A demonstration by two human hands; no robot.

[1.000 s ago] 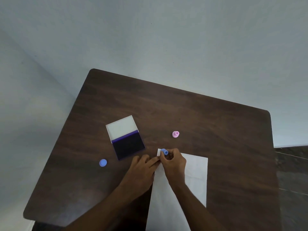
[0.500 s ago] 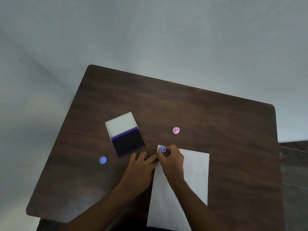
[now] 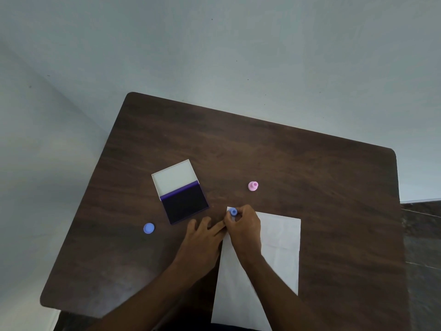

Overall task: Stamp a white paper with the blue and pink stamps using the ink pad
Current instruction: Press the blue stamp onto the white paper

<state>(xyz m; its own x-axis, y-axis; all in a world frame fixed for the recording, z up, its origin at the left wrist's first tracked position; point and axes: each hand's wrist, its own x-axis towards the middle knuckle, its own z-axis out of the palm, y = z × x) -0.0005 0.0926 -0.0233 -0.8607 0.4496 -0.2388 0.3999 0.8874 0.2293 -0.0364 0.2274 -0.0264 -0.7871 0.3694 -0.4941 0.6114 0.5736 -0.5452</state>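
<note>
At paper's (image 3: pixel 279 247) far-left corner: right hand (image 3: pixel 244 229) pinching blue stamp (image 3: pixel 233 212), left hand (image 3: pixel 202 237) spread flat. Press straight down, evenly; brace sheet against sliding.

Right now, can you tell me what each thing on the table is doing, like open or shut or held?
Ink pad: open, lid flipped back.
Blue stamp: held upright in the right hand, on the paper's far left corner.
Pink stamp: standing alone, untouched.
Blue cap: off, lying by itself.
White paper: flat, no marks visible.
Left hand: fingers spread, pressing the paper's edge.
</note>
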